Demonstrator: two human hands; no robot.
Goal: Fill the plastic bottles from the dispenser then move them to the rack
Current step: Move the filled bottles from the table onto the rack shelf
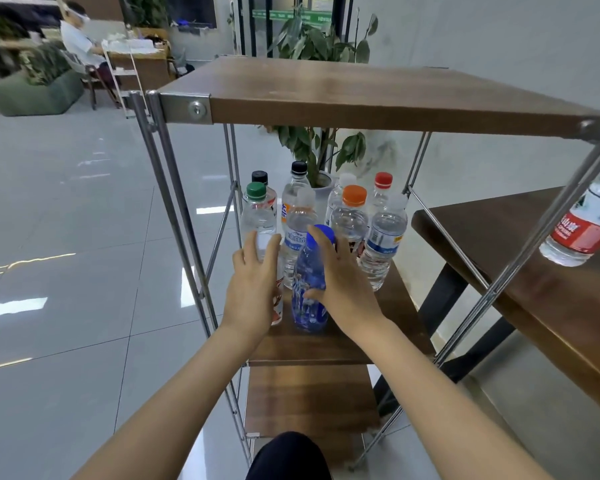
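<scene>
Plastic bottles (pixel 383 237) crowd the middle shelf (pixel 326 344) of the wood-and-steel rack (pixel 361 98); I count nine there, seemingly all filled. The right hand (pixel 340 282) wraps the blue-capped blue plastic bottle (pixel 307 299), which stands at the shelf's front. The left hand (pixel 253 285), fingers spread, rests against the green-capped clear bottle (pixel 258 216). One red-labelled clear bottle (pixel 582 226) is on the brown wooden desk (pixel 534 289) at the right, so I judge the job nearly done.
</scene>
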